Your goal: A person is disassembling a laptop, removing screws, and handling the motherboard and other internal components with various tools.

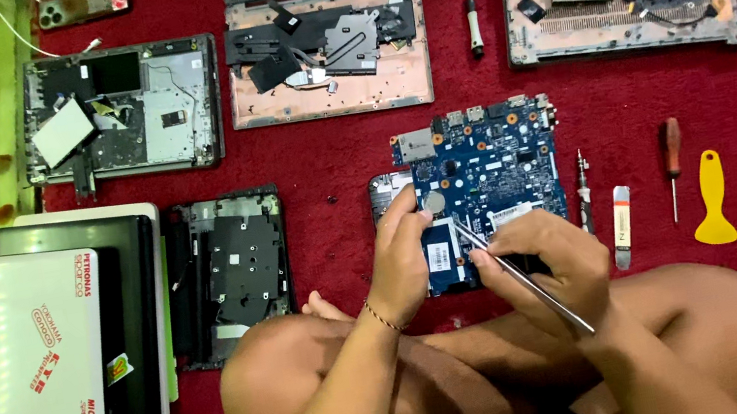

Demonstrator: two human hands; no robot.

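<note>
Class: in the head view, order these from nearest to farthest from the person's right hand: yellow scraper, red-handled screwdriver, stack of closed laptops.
From the right hand:
1. Red-handled screwdriver, to its right on the red cloth.
2. Yellow scraper, further right.
3. Stack of closed laptops, far left.

One view only, from the head camera, looking almost straight down over crossed legs (514, 362) onto the red carpet (331, 158), close enough that both hands fill the lower centre.
</note>
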